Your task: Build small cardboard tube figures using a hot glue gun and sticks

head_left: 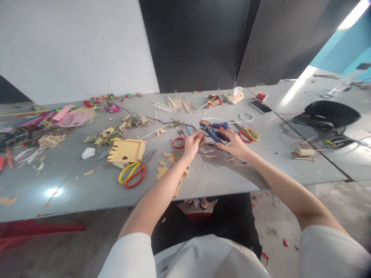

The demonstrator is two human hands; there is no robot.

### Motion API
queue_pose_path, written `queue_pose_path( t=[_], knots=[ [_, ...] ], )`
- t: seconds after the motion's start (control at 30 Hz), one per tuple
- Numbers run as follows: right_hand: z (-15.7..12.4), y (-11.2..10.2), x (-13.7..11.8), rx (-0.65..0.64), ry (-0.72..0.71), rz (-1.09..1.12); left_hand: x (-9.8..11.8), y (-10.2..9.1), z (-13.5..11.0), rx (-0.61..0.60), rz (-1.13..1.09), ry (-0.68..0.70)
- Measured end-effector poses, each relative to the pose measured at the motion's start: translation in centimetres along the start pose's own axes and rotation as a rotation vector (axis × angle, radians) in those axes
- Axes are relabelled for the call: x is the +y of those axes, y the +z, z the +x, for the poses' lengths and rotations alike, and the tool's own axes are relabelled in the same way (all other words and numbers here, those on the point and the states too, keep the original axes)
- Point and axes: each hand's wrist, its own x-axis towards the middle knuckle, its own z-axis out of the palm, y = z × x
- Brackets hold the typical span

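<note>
My left hand (191, 144) is closed in a pinch on a thin wooden stick (199, 134) above the grey table (261, 170). My right hand (234, 143) grips a blue glue gun (215, 133), whose nozzle points left toward the stick. A red ring (178, 143) lies just left of my left hand. Small stick pieces (208, 156) are scattered on the table below both hands.
Yellow-and-red scissors (131, 173) lie beside a tan cardboard piece (127, 150) on the left. A second pair of scissors (249, 134), a phone (261, 107), a red spool (262, 96) and a bundle of sticks (181, 103) sit farther back. Coloured craft scraps (58, 117) crowd the far left.
</note>
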Motion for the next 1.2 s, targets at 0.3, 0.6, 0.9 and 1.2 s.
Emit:
queue_pose_path(
  t=[0.3,0.6,0.9,1.2],
  knots=[
    [0.2,-0.3,-0.6,-0.024,0.004,0.007,0.2,0.1,0.0,0.006,0.03,-0.015],
    [0.2,-0.3,-0.2,-0.019,0.05,0.065,-0.3,0.0,0.1,0.04,-0.028,-0.046],
    [0.3,0.0,1.3,-0.019,0.013,-0.059,-0.4,0.0,0.1,-0.009,0.024,-0.054],
    [-0.1,0.2,0.5,-0.092,0.016,-0.193,-0.5,0.1,0.0,-0.054,0.03,-0.026]
  ],
)
